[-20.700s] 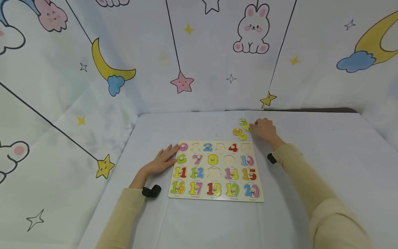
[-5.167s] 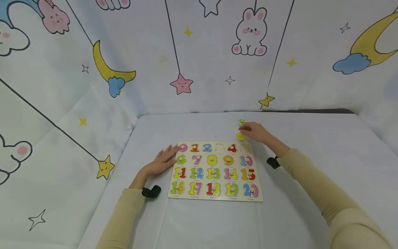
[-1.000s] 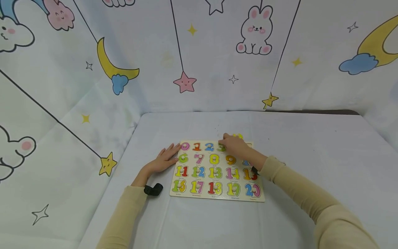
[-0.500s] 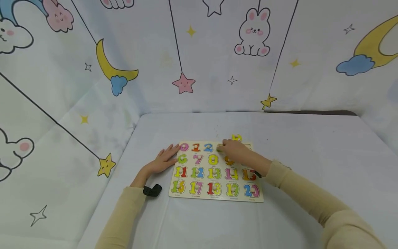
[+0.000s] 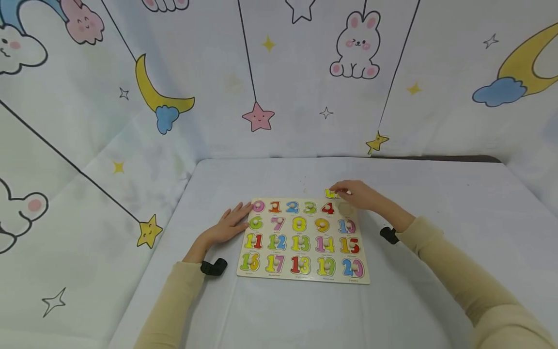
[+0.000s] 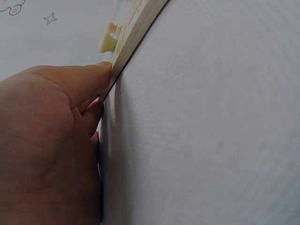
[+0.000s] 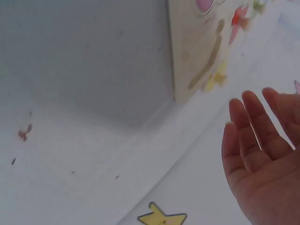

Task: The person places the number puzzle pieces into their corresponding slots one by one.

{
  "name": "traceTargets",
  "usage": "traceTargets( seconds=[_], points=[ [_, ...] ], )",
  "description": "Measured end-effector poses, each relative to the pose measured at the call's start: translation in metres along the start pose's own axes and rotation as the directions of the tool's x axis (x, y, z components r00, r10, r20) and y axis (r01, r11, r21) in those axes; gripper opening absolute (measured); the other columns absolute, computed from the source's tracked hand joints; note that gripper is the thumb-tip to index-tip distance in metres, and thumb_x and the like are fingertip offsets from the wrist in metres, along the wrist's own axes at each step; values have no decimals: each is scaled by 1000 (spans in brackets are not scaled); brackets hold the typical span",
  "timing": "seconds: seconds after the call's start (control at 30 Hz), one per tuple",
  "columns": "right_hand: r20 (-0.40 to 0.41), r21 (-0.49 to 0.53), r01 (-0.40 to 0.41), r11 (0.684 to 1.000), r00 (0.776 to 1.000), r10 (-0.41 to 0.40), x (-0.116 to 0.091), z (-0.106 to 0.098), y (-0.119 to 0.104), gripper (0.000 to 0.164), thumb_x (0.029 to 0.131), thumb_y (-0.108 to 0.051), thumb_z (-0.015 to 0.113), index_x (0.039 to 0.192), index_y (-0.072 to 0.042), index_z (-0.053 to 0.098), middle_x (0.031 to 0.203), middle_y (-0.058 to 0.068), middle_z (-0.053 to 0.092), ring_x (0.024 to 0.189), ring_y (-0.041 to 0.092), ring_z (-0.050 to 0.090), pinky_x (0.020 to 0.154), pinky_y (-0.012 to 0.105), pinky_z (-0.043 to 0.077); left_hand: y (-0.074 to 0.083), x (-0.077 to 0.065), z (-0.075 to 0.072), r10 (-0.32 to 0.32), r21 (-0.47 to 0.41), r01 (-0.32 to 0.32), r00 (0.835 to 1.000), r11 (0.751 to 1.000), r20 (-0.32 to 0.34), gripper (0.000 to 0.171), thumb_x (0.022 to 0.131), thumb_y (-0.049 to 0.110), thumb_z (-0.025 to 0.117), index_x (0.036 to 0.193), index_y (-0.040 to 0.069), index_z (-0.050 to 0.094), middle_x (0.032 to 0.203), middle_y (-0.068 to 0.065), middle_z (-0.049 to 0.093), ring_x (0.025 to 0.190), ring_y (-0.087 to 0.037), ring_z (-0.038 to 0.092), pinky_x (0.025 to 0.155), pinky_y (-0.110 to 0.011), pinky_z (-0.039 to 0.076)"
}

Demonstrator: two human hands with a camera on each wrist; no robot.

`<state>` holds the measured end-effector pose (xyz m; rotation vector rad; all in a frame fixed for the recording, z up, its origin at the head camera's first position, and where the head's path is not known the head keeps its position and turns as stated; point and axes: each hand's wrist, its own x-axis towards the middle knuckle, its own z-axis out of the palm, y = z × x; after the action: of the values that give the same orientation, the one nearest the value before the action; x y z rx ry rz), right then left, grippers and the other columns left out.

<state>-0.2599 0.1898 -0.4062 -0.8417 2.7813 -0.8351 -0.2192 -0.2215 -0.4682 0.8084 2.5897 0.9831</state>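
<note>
A wooden number puzzle board (image 5: 287, 278) lies on the table, its knobbed number pieces in rows. My left hand (image 5: 224, 226) rests at the board's left edge with fingers spread; in the left wrist view the thumb (image 6: 89, 79) presses against the board's side. Beyond the back edge lies a loose yellow number piece (image 5: 330, 194), partly covered by my right hand (image 5: 359, 195). In the right wrist view the right fingers (image 7: 255, 126) are loosely extended with nothing between them. A bare recess (image 5: 346, 209) shows at the board's back right corner.
White cloth covers the table (image 5: 296, 315). Behind it hangs a white backdrop (image 5: 296, 135) printed with moons, stars and a rabbit. Black wrist cameras sit at the left wrist (image 5: 213, 267) and right wrist (image 5: 389, 235).
Earlier loose pieces now sit in the board, the green 3 most recently. My right hand has left the 3 and moved right to the yellow piece. The left hand stays put.
</note>
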Motion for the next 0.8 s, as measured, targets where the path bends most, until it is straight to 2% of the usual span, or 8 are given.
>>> traceTargets(
  seconds=[0.13, 0.23, 0.33, 0.4, 0.5, 0.6, 0.7, 0.8],
  points=[
    [-84, 15, -103, 995, 991, 104, 7, -8, 19, 26, 96, -2, 47, 118, 8, 57, 110, 23, 59, 100, 35, 53, 86, 48, 44, 0, -1, -1, -9, 8, 9, 1000, 1000, 2, 60, 100, 25, 45, 150, 8, 17, 154, -12, 13, 140, -28, -2, 107, -48, -7],
    [-82, 3, -184, 983, 980, 183, 15, -5, 30, 29, 96, -4, 47, 120, 11, 55, 110, 25, 57, 101, 37, 52, 85, 49, 43, 0, -1, -1, -13, 16, 13, 1000, 1000, 2, 60, 100, 24, 45, 150, 8, 17, 154, -11, 12, 140, -28, -2, 108, -47, -7],
    [-62, -34, -225, 974, 973, 223, 23, 0, 38, 32, 95, -4, 48, 124, 10, 52, 111, 27, 54, 103, 38, 51, 87, 49, 43, 1, 0, -1, -12, 11, 12, 1000, 1000, 6, 59, 101, 23, 45, 150, 8, 17, 154, -11, 12, 140, -28, -2, 108, -46, -7],
    [-37, -84, -194, 977, 981, 191, 29, 4, 38, 37, 93, 0, 50, 129, 8, 48, 117, 29, 51, 108, 41, 48, 90, 50, 40, 1, -1, 0, -12, 4, 12, 1000, 1000, 8, 59, 101, 23, 45, 150, 8, 17, 154, -11, 12, 140, -28, -2, 108, -46, -8],
    [23, -176, -98, 980, 994, 103, 35, 8, 35, 50, 90, 6, 53, 138, 2, 42, 130, 28, 44, 117, 43, 42, 96, 52, 36, 1, -1, 0, -12, -2, 12, 1000, 1000, 8, 59, 101, 24, 45, 150, 7, 17, 154, -12, 13, 140, -29, -2, 108, -47, -7],
    [118, -279, 7, 960, 993, 27, 38, 11, 30, 59, 89, 9, 56, 143, -6, 38, 140, 23, 38, 123, 44, 36, 98, 54, 33, 1, -2, 0, -8, -2, 8, 1000, 1000, 2, 60, 100, 25, 45, 150, 7, 18, 154, -12, 13, 140, -29, -1, 107, -48, -7],
    [195, -362, 87, 928, 981, -16, 41, 13, 27, 56, 90, 6, 57, 142, -11, 43, 140, 18, 41, 124, 42, 37, 98, 54, 34, 0, -1, 0, -5, 2, 5, 1000, 1000, 0, 60, 100, 26, 45, 150, 7, 18, 154, -12, 13, 140, -29, -1, 107, -49, -7],
    [218, -416, 123, 901, 975, -33, 44, 14, 28, 49, 90, 4, 59, 136, -11, 52, 135, 16, 47, 121, 39, 41, 97, 53, 35, -1, -1, -1, -6, 9, 6, 1000, 1000, 2, 60, 101, 26, 45, 150, 8, 18, 154, -11, 13, 140, -28, -2, 108, -48, -7]
  ],
)
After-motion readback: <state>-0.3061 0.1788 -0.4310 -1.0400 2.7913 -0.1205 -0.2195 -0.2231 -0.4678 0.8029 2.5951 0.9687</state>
